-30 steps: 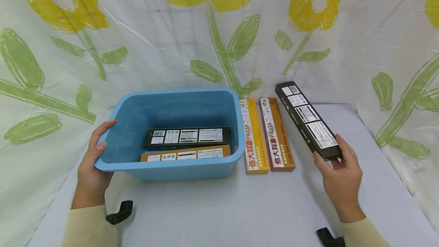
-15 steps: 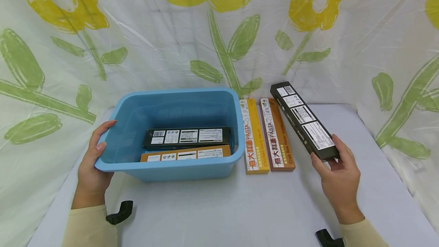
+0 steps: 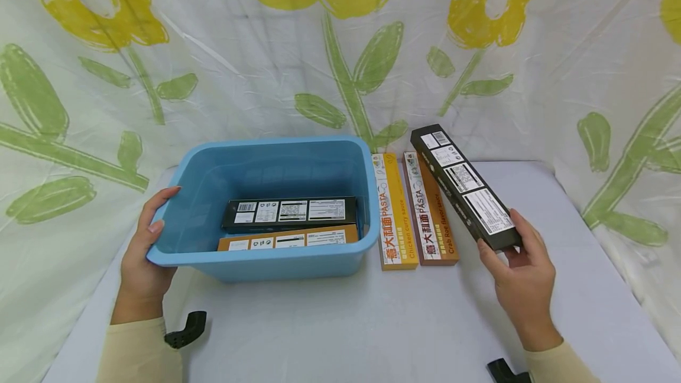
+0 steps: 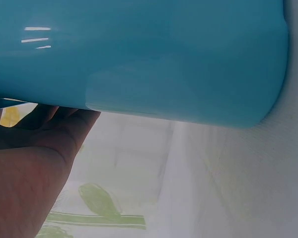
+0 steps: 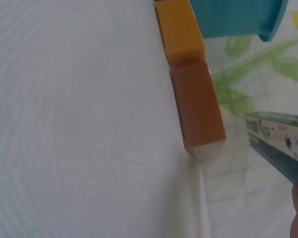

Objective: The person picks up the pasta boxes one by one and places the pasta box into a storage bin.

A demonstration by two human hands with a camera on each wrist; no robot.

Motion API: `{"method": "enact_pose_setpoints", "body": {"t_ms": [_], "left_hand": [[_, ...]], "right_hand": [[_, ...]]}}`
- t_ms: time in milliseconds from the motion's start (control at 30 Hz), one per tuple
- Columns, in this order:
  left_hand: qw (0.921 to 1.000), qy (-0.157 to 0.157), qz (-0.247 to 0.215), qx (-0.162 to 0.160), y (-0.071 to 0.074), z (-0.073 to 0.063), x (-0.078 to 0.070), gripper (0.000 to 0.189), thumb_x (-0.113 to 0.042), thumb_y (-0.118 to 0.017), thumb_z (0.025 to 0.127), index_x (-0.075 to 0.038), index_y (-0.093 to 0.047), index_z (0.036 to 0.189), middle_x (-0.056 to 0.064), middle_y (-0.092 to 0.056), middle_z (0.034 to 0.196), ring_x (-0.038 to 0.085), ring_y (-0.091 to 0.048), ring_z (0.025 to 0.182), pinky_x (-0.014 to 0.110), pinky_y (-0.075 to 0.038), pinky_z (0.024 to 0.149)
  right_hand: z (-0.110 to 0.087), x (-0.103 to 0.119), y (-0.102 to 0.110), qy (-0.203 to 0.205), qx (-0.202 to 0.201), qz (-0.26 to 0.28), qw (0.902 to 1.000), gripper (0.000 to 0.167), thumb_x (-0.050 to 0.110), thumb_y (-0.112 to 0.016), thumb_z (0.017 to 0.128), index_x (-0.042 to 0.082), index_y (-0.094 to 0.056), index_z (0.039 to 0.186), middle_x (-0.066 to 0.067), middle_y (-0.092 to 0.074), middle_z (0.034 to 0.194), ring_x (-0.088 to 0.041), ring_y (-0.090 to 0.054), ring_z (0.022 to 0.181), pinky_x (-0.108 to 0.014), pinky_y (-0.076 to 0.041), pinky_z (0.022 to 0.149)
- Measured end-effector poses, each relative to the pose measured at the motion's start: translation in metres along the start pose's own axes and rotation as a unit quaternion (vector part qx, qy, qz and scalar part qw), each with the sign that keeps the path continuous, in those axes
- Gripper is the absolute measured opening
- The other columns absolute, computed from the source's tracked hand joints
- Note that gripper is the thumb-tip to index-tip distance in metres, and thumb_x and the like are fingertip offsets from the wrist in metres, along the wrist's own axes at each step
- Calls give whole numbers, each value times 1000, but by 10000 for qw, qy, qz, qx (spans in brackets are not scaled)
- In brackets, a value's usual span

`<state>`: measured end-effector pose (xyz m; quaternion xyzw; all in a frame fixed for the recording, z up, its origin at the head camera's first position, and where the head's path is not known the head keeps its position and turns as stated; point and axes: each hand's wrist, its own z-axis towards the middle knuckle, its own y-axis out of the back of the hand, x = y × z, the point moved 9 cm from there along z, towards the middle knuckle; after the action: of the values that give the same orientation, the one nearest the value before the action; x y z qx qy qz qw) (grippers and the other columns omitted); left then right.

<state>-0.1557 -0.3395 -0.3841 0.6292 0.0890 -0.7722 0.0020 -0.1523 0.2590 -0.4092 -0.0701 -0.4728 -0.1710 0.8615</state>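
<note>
My left hand (image 3: 143, 247) grips the left rim of a blue plastic basin (image 3: 276, 266), thumb on the rim. My right hand (image 3: 524, 288) holds a black pasta box (image 3: 465, 188) by its near end, off the table and slanted, its white label panels facing up. In the head view, the box's far end overlaps the back of a brown pasta box (image 3: 435, 217). Left of that lies a yellow pasta box (image 3: 398, 217), beside the basin. Inside the basin are another black box (image 3: 289, 216) and an orange-brown box (image 3: 298, 237). The right wrist view shows the held box (image 5: 283, 139) apart from the tabletop.
The white-covered table (image 3: 340, 330) runs back to a hanging cloth (image 3: 213, 75) printed with yellow flowers and green leaves. A black device (image 3: 186, 330) sits at the left wrist, and a similar one (image 3: 508, 371) at the right.
My right hand has carried the black pasta box a little to the left, so its far end now overlaps the brown box in view. My left hand and the basin have stayed put.
</note>
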Motion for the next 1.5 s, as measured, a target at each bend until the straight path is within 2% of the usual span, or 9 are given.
{"method": "enact_pose_setpoints", "body": {"t_ms": [233,467,733,1000,1233,1500], "left_hand": [[10000,-15,4,-1,-1,0,0,66,-27,-34,103,-22,-40,168,5,-18,174,35,-27,150,54,-28,104],[10000,-2,-13,30,-2,1,2,66,-27,-34,103,-22,-40,169,5,-18,174,35,-27,150,54,-28,104],[10000,30,-20,33,-3,3,3,66,-28,-34,103,-22,-41,169,5,-18,174,35,-26,150,54,-27,105],[10000,-21,-26,71,-3,3,0,65,-27,-34,104,-21,-40,169,5,-17,174,34,-26,149,52,-27,104],[9999,123,31,3,-2,3,0,65,-28,-35,104,-26,-39,169,2,-15,175,36,-21,152,53,-27,106],[9998,172,89,103,-4,1,-5,65,-30,-34,106,-28,-37,171,1,-13,176,37,-19,153,52,-27,106]], "right_hand": [[-2,6,-1,228,78,556,9982,82,-36,-67,74,-11,-55,152,-28,-51,148,-28,-61,128,-29,-50,101],[0,10,-2,421,-4,1222,9916,82,-41,-65,70,-20,-52,148,-33,-49,147,-32,-59,128,-31,-50,102],[0,18,1,580,-70,1562,9860,81,-41,-65,68,-23,-52,145,-33,-50,146,-35,-59,127,-33,-50,102],[3,30,-1,658,106,1828,9809,82,-42,-62,67,-24,-49,146,-36,-48,148,-37,-58,129,-34,-50,103],[4,38,-6,664,229,1831,9806,82,-41,-63,67,-25,-48,147,-36,-48,149,-37,-57,130,-33,-49,104],[4,53,-8,861,354,2086,9736,84,-42,-60,62,-28,-46,144,-37,-49,148,-38,-57,131,-34,-50,104]]}}
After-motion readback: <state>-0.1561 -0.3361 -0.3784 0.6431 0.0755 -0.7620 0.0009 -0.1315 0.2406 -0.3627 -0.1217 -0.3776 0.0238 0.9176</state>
